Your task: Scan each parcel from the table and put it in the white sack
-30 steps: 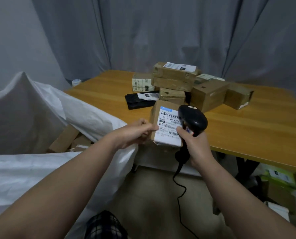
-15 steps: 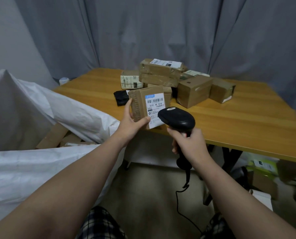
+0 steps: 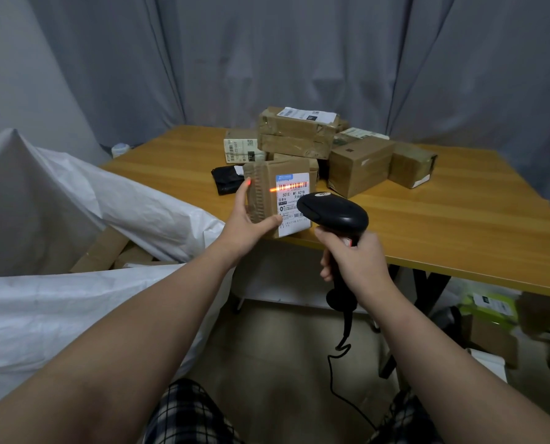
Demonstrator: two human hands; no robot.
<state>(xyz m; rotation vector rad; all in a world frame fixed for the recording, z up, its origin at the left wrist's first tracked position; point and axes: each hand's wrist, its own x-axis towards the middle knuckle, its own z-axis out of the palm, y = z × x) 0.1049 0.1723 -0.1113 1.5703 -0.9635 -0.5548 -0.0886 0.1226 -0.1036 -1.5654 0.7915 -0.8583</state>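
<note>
The left hand holds a small brown cardboard parcel with a white shipping label upright, above the near edge of the light wooden desk. Its fingers lie along the left side of the parcel and the thumb presses against the lower front, so the label faces the person. A thin red-orange line of light crosses the upper barcode of the label and reaches one fingertip of the left hand.

The right hand holds a black handheld barcode scanner by its handle, with the fingers curled round it. The head of the scanner points at the label and is just in front of its lower right corner. A black cable hangs from the bottom of the handle down toward the floor.

Further back on the desk there is a pile of brown cardboard parcels, some stacked on others, and a flat black pouch lies beside them, behind the held parcel.

The large white woven sack stands open on the left, beside the desk and below the left forearm. Inside its opening some brown cardboard boxes are visible. A grey curtain hangs behind the desk.
</note>
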